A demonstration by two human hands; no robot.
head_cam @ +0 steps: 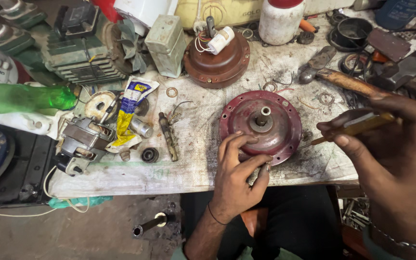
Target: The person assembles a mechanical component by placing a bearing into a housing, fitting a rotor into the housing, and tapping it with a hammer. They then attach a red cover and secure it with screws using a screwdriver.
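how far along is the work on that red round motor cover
Done: the red cover lies apart on the bench, shaft upward, and a brown cover with wires sits behind it. In hand: the left hand steadies its near rim while the right hand brings a screwdriver to its right edge. Left: loose washers, a bearing and a small motor lie unassembled.

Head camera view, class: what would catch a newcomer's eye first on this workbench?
The round red motor cover with its central shaft lies at the bench's front edge, with the left hand resting on its rim. The right hand holds a yellow-handled screwdriver pointed at its right side. Behind sits a brown round housing with wires, and a green bottle lies far left.
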